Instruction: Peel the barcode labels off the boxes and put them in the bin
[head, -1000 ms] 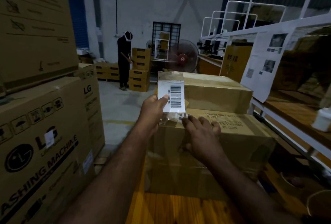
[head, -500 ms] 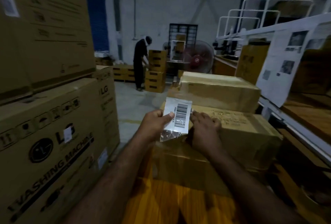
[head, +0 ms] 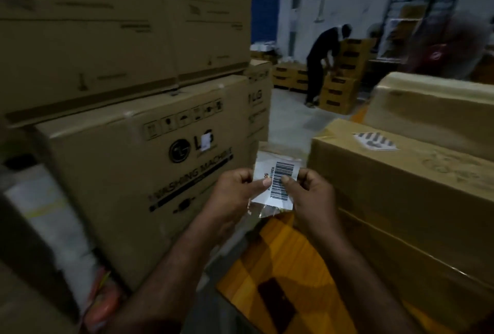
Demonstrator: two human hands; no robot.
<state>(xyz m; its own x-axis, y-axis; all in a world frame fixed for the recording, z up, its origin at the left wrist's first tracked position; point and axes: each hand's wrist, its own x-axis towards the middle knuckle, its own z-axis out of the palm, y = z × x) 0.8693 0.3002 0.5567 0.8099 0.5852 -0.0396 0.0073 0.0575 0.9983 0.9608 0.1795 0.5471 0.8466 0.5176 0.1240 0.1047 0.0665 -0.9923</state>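
White barcode label (head: 278,182) is off the boxes, pinched in midair by both thumbs: left hand (head: 235,194) on its left edge, right hand (head: 311,194) on its right. Open aisle between the washing machine carton (head: 149,173) and brown box (head: 401,186).

The label (head: 278,182) is a white slip printed with a black barcode and a line of small characters beside it, the bars running across its width. It is off the box, held upright between the left hand (head: 235,194) and right hand (head: 311,197), a thumb pressed on each side of its face. A strip of clear, crinkled film (tape or backing, hard to tell) hangs from its lower edge below the thumbs. Just right of the right hand sits the box (head: 417,200), brown, taped, with another striped label (head: 374,141) flat on its top.
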